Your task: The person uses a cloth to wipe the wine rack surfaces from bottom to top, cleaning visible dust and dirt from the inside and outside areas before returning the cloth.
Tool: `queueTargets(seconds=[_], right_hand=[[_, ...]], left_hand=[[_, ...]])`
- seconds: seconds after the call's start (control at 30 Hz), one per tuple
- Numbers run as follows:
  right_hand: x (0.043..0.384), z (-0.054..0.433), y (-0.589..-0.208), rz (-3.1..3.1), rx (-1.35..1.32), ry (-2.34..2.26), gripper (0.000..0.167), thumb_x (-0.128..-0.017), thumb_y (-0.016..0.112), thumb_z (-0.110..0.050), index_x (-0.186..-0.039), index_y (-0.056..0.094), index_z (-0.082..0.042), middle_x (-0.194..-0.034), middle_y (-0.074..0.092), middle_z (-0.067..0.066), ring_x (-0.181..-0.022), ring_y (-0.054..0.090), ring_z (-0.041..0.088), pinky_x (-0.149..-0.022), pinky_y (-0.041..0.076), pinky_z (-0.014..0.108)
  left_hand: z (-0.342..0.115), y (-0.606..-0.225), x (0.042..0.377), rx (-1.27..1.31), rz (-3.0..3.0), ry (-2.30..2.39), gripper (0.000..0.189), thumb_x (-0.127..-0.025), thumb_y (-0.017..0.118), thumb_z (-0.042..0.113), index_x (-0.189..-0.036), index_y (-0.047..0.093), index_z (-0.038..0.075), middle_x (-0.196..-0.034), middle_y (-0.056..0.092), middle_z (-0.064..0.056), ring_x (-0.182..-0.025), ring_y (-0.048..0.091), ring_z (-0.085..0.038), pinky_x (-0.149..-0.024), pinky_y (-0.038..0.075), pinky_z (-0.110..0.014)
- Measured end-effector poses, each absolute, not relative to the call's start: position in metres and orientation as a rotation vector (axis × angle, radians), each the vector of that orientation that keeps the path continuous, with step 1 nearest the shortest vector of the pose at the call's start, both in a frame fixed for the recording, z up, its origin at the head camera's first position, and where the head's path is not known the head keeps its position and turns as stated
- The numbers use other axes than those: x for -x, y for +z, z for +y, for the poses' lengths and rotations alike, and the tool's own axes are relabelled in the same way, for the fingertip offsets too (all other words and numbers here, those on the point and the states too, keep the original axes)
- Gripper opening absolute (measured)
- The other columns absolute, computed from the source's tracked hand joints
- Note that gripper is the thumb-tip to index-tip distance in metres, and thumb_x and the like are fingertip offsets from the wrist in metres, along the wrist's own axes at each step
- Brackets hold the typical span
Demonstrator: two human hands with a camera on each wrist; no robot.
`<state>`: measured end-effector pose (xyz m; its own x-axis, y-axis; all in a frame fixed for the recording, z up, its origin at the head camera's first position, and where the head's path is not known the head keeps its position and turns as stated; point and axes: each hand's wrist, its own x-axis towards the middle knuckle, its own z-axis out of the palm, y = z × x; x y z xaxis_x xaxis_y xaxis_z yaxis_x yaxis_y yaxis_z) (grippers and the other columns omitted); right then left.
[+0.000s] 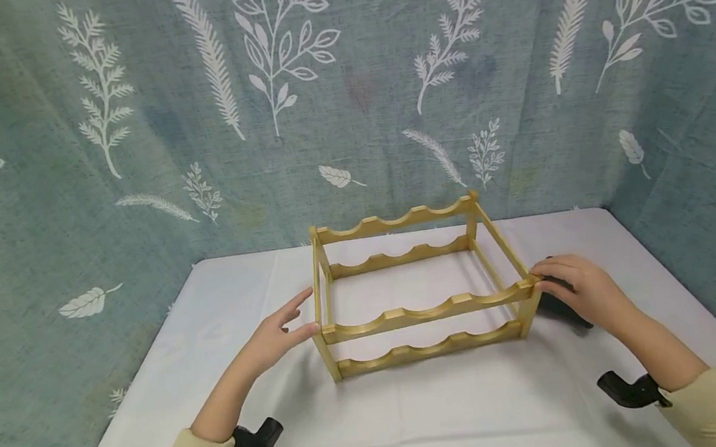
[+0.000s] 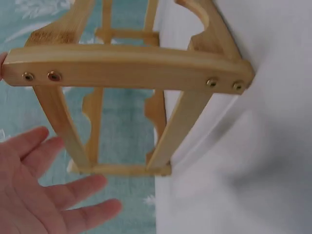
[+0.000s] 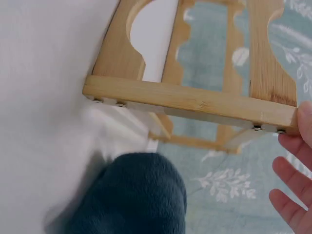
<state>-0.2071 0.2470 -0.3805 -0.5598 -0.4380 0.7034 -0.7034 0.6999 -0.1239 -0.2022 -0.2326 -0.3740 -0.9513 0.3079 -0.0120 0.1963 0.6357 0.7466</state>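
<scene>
A light wooden rack (image 1: 421, 312) with two tiers of scalloped rails, like a wine rack, stands on the white table. My left hand (image 1: 278, 339) is at its left side, fingers spread and thumb at the top of the front left post. In the left wrist view, the other fingers (image 2: 87, 187) extend alongside the frame, and screw heads show on the end post (image 2: 131, 68). At the front right top corner, my right hand (image 1: 581, 288) pinches the rack between thumb and fingertips. A dark blue fuzzy item (image 3: 141, 195) lies beside the rack, partly hidden by that hand in the head view.
The white tabletop (image 1: 403, 421) reaches back to a green-blue curtain (image 1: 360, 108) with white leaf prints, which also encloses both sides. A black wrist-worn device (image 1: 258, 438) juts from the left cuff, and a similar black device (image 1: 629, 390) from the right.
</scene>
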Motion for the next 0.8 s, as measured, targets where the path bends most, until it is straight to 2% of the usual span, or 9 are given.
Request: queueTargets(seconds=[0.07, 0.23, 0.37, 0.67, 0.73, 0.8], right_hand=[[0.201, 0.241, -0.382, -2.238, -0.86, 0.52, 0.034, -0.06, 0.076, 0.0, -0.093, 0.07, -0.002, -0.09, 0.068, 0.008, -0.086, 0.059, 0.024, -0.075, 0.042, 0.03], [0.189, 0.228, -0.384, -2.239, -0.795, 0.508, 0.035, -0.059, 0.077, -0.001, -0.093, 0.07, -0.003, -0.089, 0.068, 0.007, -0.086, 0.059, 0.023, -0.073, 0.044, 0.029], [0.188, 0.224, -0.385, -2.262, -0.727, 0.533, 0.035, -0.059, 0.077, 0.001, -0.093, 0.071, -0.003, -0.089, 0.068, 0.006, -0.086, 0.059, 0.022, -0.072, 0.045, 0.029], [0.189, 0.226, -0.386, -2.306, -0.685, 0.562, 0.032, -0.063, 0.077, -0.001, -0.094, 0.071, -0.004, -0.09, 0.068, 0.007, -0.088, 0.059, 0.024, -0.072, 0.047, 0.037], [0.19, 0.23, -0.384, -2.327, -0.729, 0.578, 0.032, -0.066, 0.076, -0.003, -0.098, 0.07, -0.002, -0.095, 0.067, 0.01, -0.091, 0.058, 0.027, -0.075, 0.046, 0.041], [0.193, 0.238, -0.381, -2.399, -0.75, 0.582, 0.035, -0.073, 0.073, -0.009, -0.107, 0.066, 0.0, -0.106, 0.064, 0.014, -0.1, 0.054, 0.033, -0.081, 0.043, 0.047]], left_hand=[[-0.239, -0.376, 0.205, -0.396, 2.687, 1.275, 0.064, -0.09, 0.057, 0.038, -0.145, 0.029, 0.021, -0.149, 0.028, -0.008, -0.13, 0.031, -0.041, -0.099, 0.028, -0.06], [-0.246, -0.379, 0.207, -0.331, 2.623, 1.406, 0.05, -0.091, 0.054, 0.038, -0.134, 0.049, 0.013, -0.141, 0.041, -0.009, -0.13, 0.036, -0.035, -0.1, 0.032, -0.055], [-0.244, -0.379, 0.204, -0.296, 2.598, 1.458, 0.048, -0.091, 0.053, 0.04, -0.126, 0.057, 0.009, -0.137, 0.046, -0.007, -0.13, 0.036, -0.029, -0.103, 0.031, -0.05], [-0.24, -0.382, 0.202, -0.291, 2.642, 1.48, 0.046, -0.091, 0.053, 0.041, -0.124, 0.059, 0.009, -0.135, 0.049, -0.007, -0.128, 0.04, -0.028, -0.102, 0.033, -0.049], [-0.24, -0.384, 0.202, -0.346, 2.712, 1.429, 0.046, -0.092, 0.052, 0.04, -0.128, 0.055, 0.011, -0.136, 0.047, -0.007, -0.127, 0.041, -0.03, -0.1, 0.035, -0.05], [-0.244, -0.386, 0.201, -0.419, 2.815, 1.343, 0.047, -0.094, 0.05, 0.037, -0.134, 0.049, 0.013, -0.141, 0.041, -0.009, -0.13, 0.037, -0.032, -0.1, 0.032, -0.054]])
